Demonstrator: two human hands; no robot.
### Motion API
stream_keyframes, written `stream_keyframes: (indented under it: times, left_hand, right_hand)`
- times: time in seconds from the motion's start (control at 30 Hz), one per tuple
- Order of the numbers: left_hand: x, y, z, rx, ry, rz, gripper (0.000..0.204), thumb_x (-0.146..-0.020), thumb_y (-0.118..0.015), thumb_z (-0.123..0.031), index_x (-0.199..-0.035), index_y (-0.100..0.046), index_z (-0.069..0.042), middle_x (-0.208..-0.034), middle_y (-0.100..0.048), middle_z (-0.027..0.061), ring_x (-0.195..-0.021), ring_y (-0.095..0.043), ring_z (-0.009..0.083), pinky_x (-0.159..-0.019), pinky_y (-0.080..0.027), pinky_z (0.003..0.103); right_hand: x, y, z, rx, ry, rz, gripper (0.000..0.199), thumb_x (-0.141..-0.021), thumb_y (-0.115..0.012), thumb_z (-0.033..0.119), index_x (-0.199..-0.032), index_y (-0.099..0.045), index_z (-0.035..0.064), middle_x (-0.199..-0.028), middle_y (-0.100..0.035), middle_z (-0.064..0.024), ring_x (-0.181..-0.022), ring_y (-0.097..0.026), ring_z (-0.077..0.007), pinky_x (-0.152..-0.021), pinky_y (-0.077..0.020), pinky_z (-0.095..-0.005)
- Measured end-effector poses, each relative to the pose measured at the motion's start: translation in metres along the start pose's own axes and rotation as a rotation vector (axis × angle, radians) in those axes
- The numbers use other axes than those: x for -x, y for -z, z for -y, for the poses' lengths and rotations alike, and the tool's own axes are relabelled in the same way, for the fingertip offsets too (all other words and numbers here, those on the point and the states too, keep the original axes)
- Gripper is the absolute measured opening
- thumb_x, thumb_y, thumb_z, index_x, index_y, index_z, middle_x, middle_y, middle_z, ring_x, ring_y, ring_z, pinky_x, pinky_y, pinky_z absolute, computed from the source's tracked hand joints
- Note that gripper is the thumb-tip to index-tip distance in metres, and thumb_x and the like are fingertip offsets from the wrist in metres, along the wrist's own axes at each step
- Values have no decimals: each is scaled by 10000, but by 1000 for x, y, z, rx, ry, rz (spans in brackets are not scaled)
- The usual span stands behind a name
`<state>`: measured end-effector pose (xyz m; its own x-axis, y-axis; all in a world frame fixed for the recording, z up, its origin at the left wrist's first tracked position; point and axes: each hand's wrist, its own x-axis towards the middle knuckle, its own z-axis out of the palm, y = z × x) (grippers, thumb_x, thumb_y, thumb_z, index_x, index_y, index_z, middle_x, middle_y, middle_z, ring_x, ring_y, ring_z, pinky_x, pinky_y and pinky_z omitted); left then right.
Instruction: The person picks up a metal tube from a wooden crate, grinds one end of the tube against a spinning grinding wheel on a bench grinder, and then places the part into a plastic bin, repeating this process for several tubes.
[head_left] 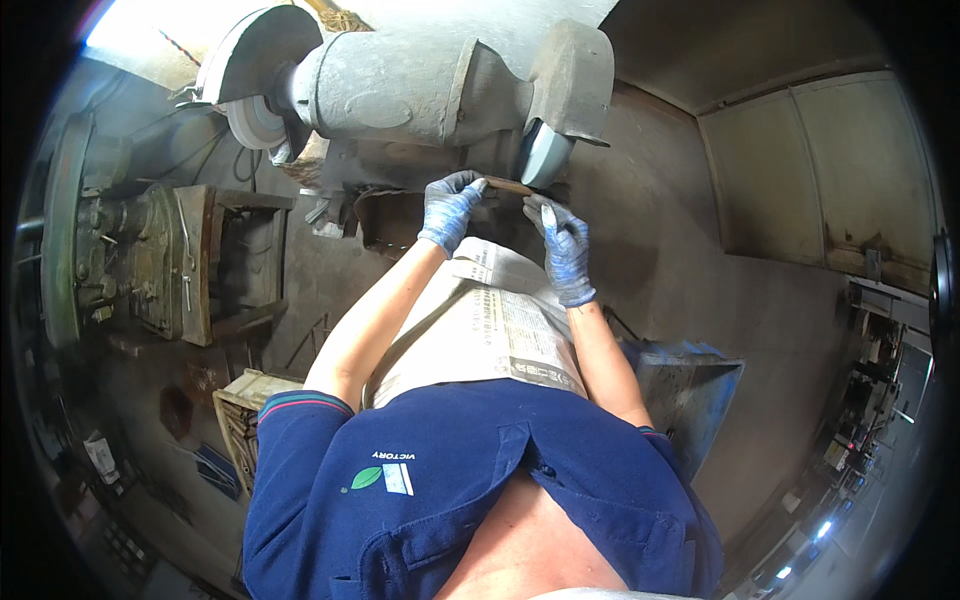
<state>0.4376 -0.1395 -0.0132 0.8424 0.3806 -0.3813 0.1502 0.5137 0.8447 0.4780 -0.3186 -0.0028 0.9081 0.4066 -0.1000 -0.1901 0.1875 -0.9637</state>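
A short, narrow brownish metal bar (pixel 508 186) lies crosswise just under the right grinding wheel (pixel 547 155) of a large grey bench grinder (pixel 390 88). My left hand (pixel 452 210), in a blue and grey work glove, is closed on the bar's left end. At its right end, the gloved fingers of my right hand (pixel 565 248) pinch the bar from below. The bar is at the wheel's lower edge; whether they touch, I cannot tell. A metal guard (pixel 572 80) covers the upper part of this wheel.
The grinder's left wheel (pixel 256 122) is partly exposed below its guard. Newspaper (pixel 510 320) covers my lap. A wooden crate (pixel 232 400) stands to my left, a blue-edged metal bin (pixel 700 395) to my right. Farther left is a greasy machine (pixel 140 260); large panels (pixel 800 170) stand at right.
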Motion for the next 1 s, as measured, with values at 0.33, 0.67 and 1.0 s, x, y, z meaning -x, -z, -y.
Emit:
stream_keyframes:
  times: [0.33,0.67,1.0]
  left_hand:
    - [52,19,-25,62,-48,120,141,-872,-606,-79,-973,-608,20,-835,-659,98,-726,-654,153,-632,-532,243]
    - [95,2,-72,172,-32,284,197,-863,-630,-135,-939,-626,47,-820,-655,93,-718,-622,116,-683,-507,249]
    - [93,-14,-76,-101,-91,179,136,-852,-633,-118,-858,-636,18,-723,-645,50,-621,-573,76,-592,-474,219]
  right_hand:
    - [44,-12,33,776,558,180,258,-877,-546,59,-1114,-613,-19,-1220,-540,-155,-1117,-538,-260,-960,-435,-357]
    - [78,-20,79,636,668,137,500,-777,-690,350,-1118,-620,-9,-1163,-573,-183,-1135,-526,-299,-985,-391,-396]
    - [80,-15,84,722,697,147,496,-784,-688,334,-1125,-606,-18,-1193,-552,-190,-1133,-531,-295,-964,-409,-384]
